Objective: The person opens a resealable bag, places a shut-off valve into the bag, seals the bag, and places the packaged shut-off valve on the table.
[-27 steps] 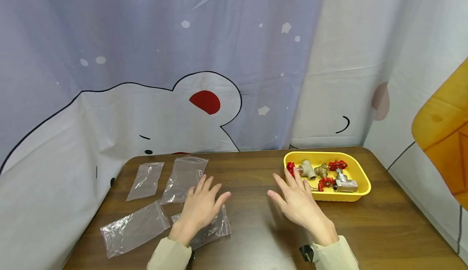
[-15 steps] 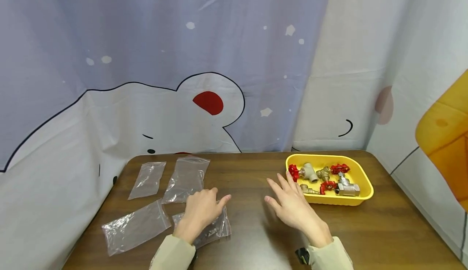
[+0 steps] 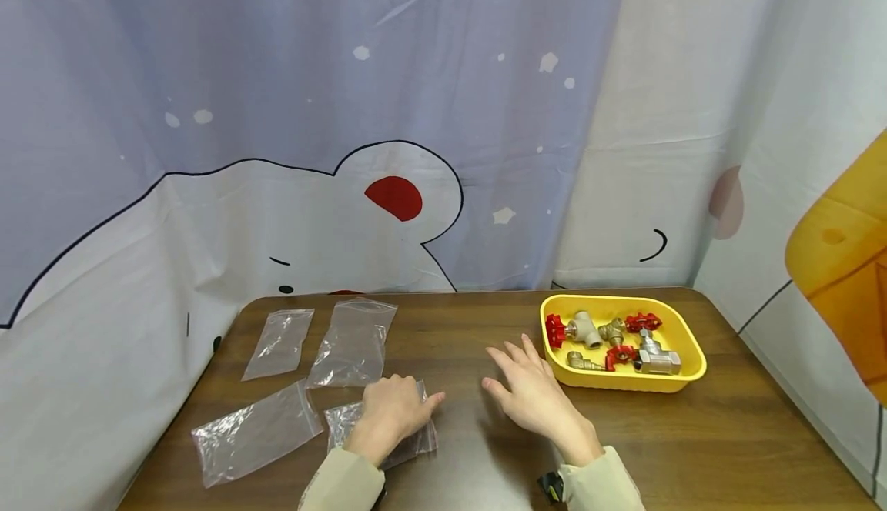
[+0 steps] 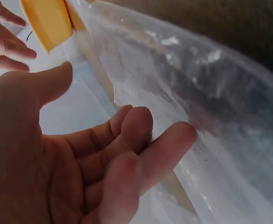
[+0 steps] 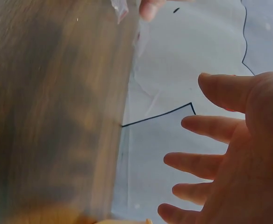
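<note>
My left hand [image 3: 393, 412] is above the nearest clear zip bag [image 3: 409, 445], covering part of it. In the left wrist view its fingers [image 4: 162, 156] bend loosely beside the bag's plastic, and the thumb stands apart from them. Whether the fingertips touch the bag I cannot tell. My right hand [image 3: 537, 399] hovers over the table, left of the yellow tray [image 3: 624, 385], fingers spread and holding nothing. Inside the tray lie several valves and fittings, among them a grey valve with a red handwheel [image 3: 555, 331], a brass elbow [image 3: 582, 361] and a silver valve [image 3: 657, 360].
Other clear bags lie on the left of the wooden table [image 3: 457, 342]: a small bag [image 3: 279, 344], a larger bag [image 3: 352, 345] and a long bag [image 3: 256, 434]. A printed curtain [image 3: 485, 111] hangs behind the table's back edge.
My left hand has bent its fingers and shifted slightly right and lower over the near bag. My right hand has moved left, away from the tray, uncovering the brass elbow.
</note>
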Tool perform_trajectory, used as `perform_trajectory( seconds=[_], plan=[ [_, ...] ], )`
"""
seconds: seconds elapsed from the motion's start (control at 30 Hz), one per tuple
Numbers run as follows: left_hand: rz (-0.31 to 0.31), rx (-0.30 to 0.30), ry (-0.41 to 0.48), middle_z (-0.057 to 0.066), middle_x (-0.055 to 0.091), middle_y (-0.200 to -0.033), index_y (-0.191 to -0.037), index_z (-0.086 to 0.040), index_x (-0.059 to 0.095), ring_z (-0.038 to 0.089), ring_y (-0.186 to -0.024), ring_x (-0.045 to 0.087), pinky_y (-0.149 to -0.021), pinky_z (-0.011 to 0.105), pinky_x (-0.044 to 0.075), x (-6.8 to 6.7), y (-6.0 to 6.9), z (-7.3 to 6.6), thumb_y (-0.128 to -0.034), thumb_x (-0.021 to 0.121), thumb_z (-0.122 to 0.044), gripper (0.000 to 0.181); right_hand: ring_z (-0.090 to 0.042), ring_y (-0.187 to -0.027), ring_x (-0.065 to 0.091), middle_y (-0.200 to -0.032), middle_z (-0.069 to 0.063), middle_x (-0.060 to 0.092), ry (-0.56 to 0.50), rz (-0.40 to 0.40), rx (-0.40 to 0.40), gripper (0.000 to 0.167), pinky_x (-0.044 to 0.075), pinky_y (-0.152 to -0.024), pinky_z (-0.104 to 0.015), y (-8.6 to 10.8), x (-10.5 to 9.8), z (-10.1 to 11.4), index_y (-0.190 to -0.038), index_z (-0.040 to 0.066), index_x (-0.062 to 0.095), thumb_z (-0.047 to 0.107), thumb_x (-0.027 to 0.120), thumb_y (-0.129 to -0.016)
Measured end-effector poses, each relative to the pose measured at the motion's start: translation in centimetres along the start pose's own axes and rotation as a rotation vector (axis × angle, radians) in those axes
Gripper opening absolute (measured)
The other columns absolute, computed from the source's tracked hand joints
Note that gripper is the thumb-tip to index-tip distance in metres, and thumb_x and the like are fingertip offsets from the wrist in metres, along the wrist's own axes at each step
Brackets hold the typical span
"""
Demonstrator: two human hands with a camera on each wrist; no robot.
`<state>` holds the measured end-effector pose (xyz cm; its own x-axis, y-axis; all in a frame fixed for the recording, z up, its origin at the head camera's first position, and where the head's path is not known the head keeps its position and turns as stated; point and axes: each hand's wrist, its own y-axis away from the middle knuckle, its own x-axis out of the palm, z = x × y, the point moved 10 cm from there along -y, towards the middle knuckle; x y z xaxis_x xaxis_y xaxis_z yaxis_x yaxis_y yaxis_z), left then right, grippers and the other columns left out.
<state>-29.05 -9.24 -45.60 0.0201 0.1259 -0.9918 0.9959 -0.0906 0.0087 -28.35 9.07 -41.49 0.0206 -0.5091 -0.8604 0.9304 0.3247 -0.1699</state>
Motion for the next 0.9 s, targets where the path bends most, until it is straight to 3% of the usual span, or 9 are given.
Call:
perform_trajectory(
  seconds=[0.23,0.5,0.7,0.9],
  plan=[
    [0.013,-0.009,-0.014,0.012,0.064,-0.070,-0.069,-0.005,0.062,0.030,-0.067,0.063,-0.060,0.044,0.050,0.3,-0.1,0.1,-0.0830,0.068,-0.038,0.037,-0.046,-0.142,0.018,-0.142,-0.025,0.045,-0.039,0.009,-0.011,0.049,0.022,-0.103,-0.069,-0.2,1.0,0.8,-0.138,0.007,0.054,0.028,0.064,-0.095],
    [0.111,-0.017,-0.012,0.015,0.069,-0.087,-0.090,-0.002,0.073,0.036,-0.079,0.066,-0.066,0.047,0.052,1.7,-0.1,-0.2,-0.0863,0.058,-0.065,0.065,-0.045,-0.142,0.019,-0.142,-0.023,0.045,-0.067,0.041,-0.011,0.047,0.022,-0.102,-0.071,-0.4,2.0,1.6,-0.137,0.007,0.055,0.028,0.063,-0.096],
    [0.137,-0.020,-0.041,0.017,0.069,-0.089,-0.096,-0.003,0.072,0.037,-0.082,0.065,-0.067,0.049,0.052,1.9,-0.3,-0.5,-0.0848,0.066,-0.047,0.046,-0.046,-0.141,0.020,-0.141,-0.024,0.046,-0.084,0.054,-0.030,0.046,0.023,-0.102,-0.070,-0.4,2.6,2.2,-0.136,0.006,0.055,0.027,0.062,-0.096],
    [0.181,-0.013,0.013,0.014,0.068,-0.086,-0.092,-0.002,0.071,0.035,-0.079,0.064,-0.069,0.049,0.052,1.9,-0.5,-0.1,-0.0854,0.064,-0.039,0.038,-0.046,-0.141,0.021,-0.140,-0.024,0.048,-0.108,0.062,-0.040,0.045,0.024,-0.102,-0.070,-0.5,3.3,2.7,-0.135,0.006,0.056,0.027,0.063,-0.096]
  ],
)
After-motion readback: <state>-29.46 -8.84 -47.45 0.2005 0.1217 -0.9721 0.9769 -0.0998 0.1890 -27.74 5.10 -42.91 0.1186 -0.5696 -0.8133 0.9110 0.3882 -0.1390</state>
